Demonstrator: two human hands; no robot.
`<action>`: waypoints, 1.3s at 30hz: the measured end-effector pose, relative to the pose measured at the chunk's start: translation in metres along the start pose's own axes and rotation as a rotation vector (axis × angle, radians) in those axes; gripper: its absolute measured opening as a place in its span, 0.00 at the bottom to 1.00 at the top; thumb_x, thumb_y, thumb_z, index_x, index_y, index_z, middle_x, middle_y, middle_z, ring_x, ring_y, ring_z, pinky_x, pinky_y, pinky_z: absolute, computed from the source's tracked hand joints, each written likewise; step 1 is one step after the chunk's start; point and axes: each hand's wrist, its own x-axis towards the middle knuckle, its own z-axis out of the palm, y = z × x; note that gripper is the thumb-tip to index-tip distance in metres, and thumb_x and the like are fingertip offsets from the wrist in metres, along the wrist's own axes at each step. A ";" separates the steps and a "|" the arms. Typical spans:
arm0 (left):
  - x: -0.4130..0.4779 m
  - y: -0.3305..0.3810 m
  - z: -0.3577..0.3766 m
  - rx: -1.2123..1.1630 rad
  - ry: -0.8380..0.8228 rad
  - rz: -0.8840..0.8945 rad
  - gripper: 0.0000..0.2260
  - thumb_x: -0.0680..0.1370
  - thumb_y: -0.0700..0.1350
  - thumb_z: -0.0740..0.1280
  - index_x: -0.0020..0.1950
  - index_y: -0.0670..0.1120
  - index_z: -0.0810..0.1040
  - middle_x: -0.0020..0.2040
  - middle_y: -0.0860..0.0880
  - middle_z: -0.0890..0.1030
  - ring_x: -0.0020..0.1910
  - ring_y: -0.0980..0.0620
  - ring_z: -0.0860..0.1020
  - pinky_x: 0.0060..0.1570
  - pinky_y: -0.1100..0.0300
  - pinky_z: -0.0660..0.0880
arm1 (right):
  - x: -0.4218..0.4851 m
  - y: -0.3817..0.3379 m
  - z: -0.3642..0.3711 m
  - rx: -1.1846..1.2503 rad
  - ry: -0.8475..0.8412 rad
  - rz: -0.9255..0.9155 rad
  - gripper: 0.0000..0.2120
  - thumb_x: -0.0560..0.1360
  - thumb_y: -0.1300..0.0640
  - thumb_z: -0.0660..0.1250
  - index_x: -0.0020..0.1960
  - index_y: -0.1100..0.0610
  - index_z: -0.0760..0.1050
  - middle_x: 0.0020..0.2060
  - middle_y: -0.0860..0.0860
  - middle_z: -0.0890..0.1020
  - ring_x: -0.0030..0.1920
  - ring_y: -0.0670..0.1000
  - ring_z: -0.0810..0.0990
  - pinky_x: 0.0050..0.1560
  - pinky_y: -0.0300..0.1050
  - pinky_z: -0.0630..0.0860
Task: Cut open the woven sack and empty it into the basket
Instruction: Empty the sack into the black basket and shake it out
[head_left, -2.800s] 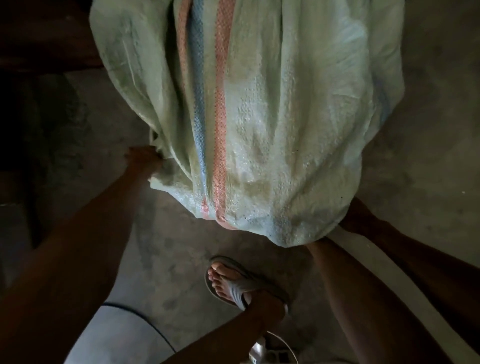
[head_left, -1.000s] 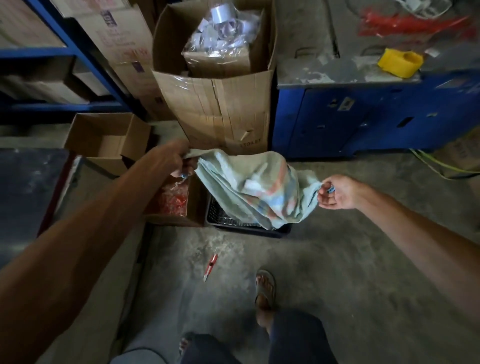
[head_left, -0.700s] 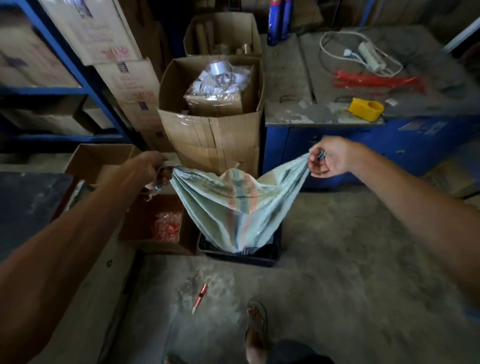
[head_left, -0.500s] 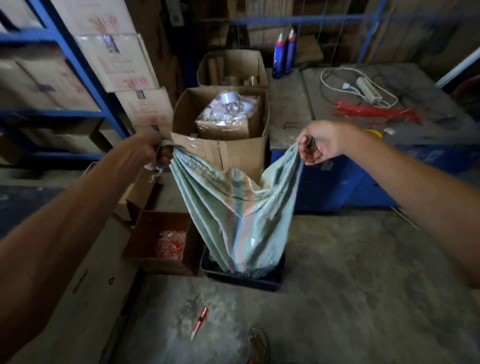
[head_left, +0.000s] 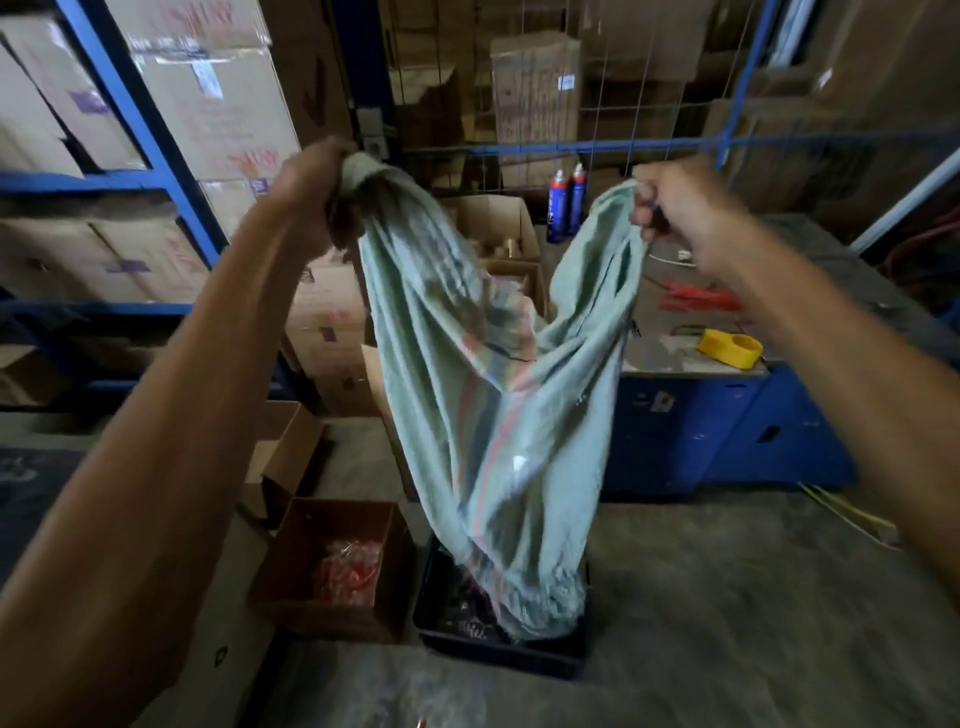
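Note:
The pale green woven sack (head_left: 498, 415), with red and blue stripes, hangs upside down and limp. My left hand (head_left: 317, 182) grips one upper corner and my right hand (head_left: 675, 208) grips the other, both held high. The sack's lower open end dips into the dark plastic basket (head_left: 441, 623) on the floor. Small dark items lie in the basket; most of its inside is hidden by the sack.
An open cardboard box (head_left: 291, 571) holding red packets stands left of the basket. A blue workbench (head_left: 727, 426) with a yellow tape roll (head_left: 730, 347) is on the right. Blue shelving (head_left: 156, 156) with cartons rises at left. Bare concrete floor (head_left: 753, 597) lies to the right.
Both hands have lifted the sack's corners much higher, from about waist level to near head level. The sack now hangs longer and slacker over the basket.

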 end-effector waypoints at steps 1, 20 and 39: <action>0.001 0.011 0.005 0.071 -0.001 0.005 0.14 0.81 0.47 0.57 0.36 0.48 0.71 0.27 0.50 0.73 0.18 0.55 0.71 0.21 0.69 0.64 | 0.003 -0.006 0.004 -0.092 -0.058 0.023 0.16 0.81 0.60 0.54 0.35 0.52 0.68 0.29 0.48 0.69 0.28 0.47 0.70 0.29 0.40 0.68; -0.020 0.038 -0.029 1.351 -0.045 0.282 0.22 0.77 0.44 0.71 0.68 0.38 0.72 0.42 0.41 0.79 0.39 0.43 0.78 0.39 0.49 0.77 | -0.036 -0.053 -0.035 -0.598 0.049 -0.039 0.11 0.78 0.53 0.64 0.41 0.56 0.79 0.40 0.50 0.82 0.41 0.53 0.80 0.51 0.49 0.75; -0.047 -0.009 0.088 -0.182 -0.198 0.158 0.20 0.79 0.58 0.67 0.61 0.44 0.82 0.48 0.47 0.86 0.46 0.49 0.85 0.46 0.57 0.81 | -0.102 -0.051 0.024 -0.469 0.284 -0.620 0.11 0.76 0.46 0.67 0.47 0.53 0.79 0.46 0.51 0.80 0.46 0.49 0.78 0.44 0.44 0.74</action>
